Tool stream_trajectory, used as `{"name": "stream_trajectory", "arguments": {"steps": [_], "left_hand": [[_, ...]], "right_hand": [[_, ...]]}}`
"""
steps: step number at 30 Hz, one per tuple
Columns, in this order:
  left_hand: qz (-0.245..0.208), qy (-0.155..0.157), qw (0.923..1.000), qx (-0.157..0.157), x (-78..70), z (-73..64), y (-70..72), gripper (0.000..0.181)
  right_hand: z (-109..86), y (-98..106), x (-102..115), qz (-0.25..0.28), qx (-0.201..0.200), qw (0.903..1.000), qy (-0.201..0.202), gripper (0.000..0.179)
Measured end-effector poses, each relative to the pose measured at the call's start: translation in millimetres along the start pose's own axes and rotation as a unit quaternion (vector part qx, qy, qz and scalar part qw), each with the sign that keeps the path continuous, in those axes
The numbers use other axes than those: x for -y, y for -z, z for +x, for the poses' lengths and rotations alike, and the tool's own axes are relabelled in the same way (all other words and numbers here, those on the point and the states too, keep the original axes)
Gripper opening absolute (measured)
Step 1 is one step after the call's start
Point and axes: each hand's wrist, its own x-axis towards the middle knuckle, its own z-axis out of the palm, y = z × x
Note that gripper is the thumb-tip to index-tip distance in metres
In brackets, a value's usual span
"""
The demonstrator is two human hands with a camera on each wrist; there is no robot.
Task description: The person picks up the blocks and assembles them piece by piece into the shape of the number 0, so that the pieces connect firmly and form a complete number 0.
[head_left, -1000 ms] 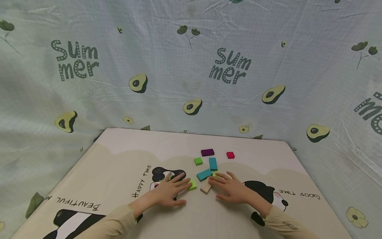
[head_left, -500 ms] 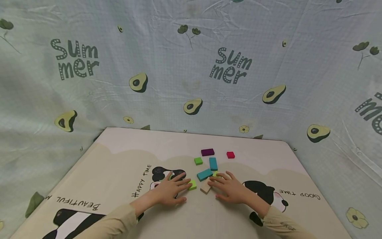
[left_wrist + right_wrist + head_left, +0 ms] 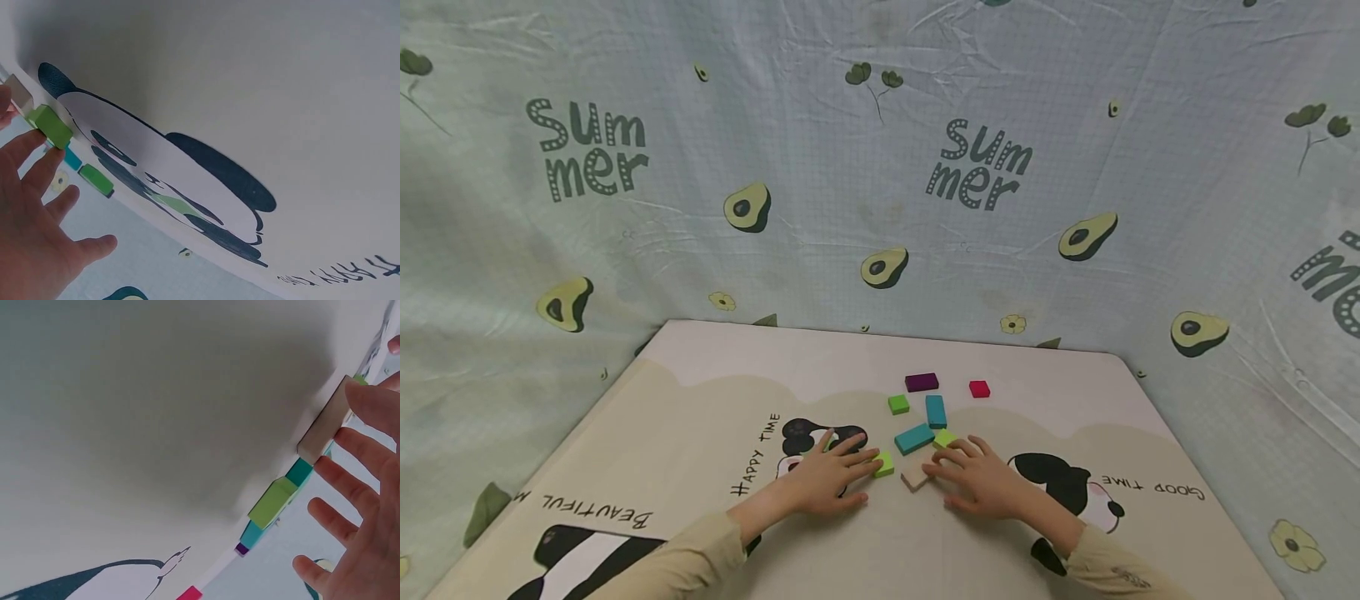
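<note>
Fingers spread, my left hand [image 3: 822, 482] lies low over the table, its fingertips on a light green block [image 3: 886, 465]. The left wrist view shows two fingertips against that green block [image 3: 54, 127]. My right hand [image 3: 983, 481] has its fingers loosely extended at a plain wooden block [image 3: 913, 478], partly covering it. From the right wrist, the thumb overlaps the wooden block [image 3: 324, 425] and two fingertips meet its side and end. Just beyond sit another light green block [image 3: 944, 439] and a teal block [image 3: 914, 439].
Farther back are a second teal block [image 3: 936, 412], a green block [image 3: 898, 405], a purple block [image 3: 922, 382] and a red block [image 3: 979, 389]. The table [image 3: 715, 358] carries printed pandas and words. An avocado-patterned cloth [image 3: 820, 167] hangs behind it.
The wooden block has turned and shifted slightly toward the person under the right hand's fingers. The right hand has drawn back a little, uncovering more of the light green block. The left hand stays put.
</note>
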Motion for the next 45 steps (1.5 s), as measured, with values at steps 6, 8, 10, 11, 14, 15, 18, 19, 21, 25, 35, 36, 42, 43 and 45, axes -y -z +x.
{"name": "stream_trajectory", "arguments": {"steps": [6, 8, 10, 11, 14, 15, 18, 19, 21, 25, 35, 36, 42, 43, 45], "left_hand": [[0.011, -0.004, 0.9999, -0.003, 0.4, -0.4, -1.8, 0.048], [0.019, -0.007, 0.9998, -0.008, 0.7, -0.6, -2.3, 0.048], [0.026, -0.010, 0.9995, -0.013, 1.1, -0.6, -2.9, 0.048], [0.028, -0.012, 0.9994, -0.014, 1.2, -0.6, -2.9, 0.048], [0.028, -0.016, 0.9993, -0.018, 1.6, -0.3, -2.9, 0.048], [0.027, -0.017, 0.9994, -0.016, 1.8, 0.2, -3.0, 0.048], [0.022, -0.021, 0.9995, -0.012, 2.0, 2.1, -2.5, 0.049], [0.020, -0.023, 0.9995, -0.013, 2.0, 2.7, -2.3, 0.049], [0.019, -0.023, 0.9995, -0.010, 1.9, 3.9, -1.9, 0.049], [0.021, -0.024, 0.9994, -0.013, 1.1, 5.5, -1.3, 0.048], [0.094, -0.076, 0.9882, -0.094, 4.3, 18.4, -3.5, 0.035], [0.098, -0.078, 0.9873, -0.098, 4.6, 19.9, -3.1, 0.033], [0.100, -0.079, 0.9875, -0.092, 4.8, 24.4, -0.9, 0.031], [0.102, -0.079, 0.9873, -0.093, 4.7, 24.7, -0.7, 0.031], [0.101, -0.079, 0.9874, -0.092, 4.3, 24.8, -0.7, 0.031]], "right_hand": [[-4.6, 0.7, 6.2, 0.016, 0.002, 0.9998, 0.007, 0.049], [-6.1, 1.5, 9.1, 0.019, 0.004, 0.9998, 0.007, 0.050], [-7.7, 2.2, 12.0, 0.017, 0.005, 0.9998, 0.009, 0.050], [-8.3, 2.4, 13.5, 0.014, 0.005, 0.9998, 0.009, 0.050], [-10.5, 2.8, 17.4, 0.017, 0.009, 0.9998, 0.008, 0.052], [-11.3, 3.1, 18.9, 0.019, 0.010, 0.9997, 0.007, 0.052], [-12.9, 4.5, 22.9, 0.030, 0.014, 0.9994, 0.005, 0.054], [-13.2, 4.9, 24.2, 0.032, 0.015, 0.9993, 0.006, 0.055], [-13.9, 5.5, 26.8, 0.032, 0.017, 0.9993, 0.008, 0.057], [-14.8, 3.7, 29.9, 0.028, 0.020, 0.9993, 0.014, 0.061], [-14.5, 6.6, 29.7, 0.020, 0.020, 0.9995, 0.014, 0.048], [-13.7, 7.2, 29.3, 0.023, 0.023, 0.9994, 0.012, 0.046], [-8.5, 7.8, 26.4, 0.016, 0.004, 0.9996, 0.022, 0.037], [-7.9, 7.4, 25.9, 0.012, -0.005, 0.9996, 0.026, 0.036], [-6.8, 6.3, 25.0, 0.006, -0.023, 0.9992, 0.033, 0.034]]}}
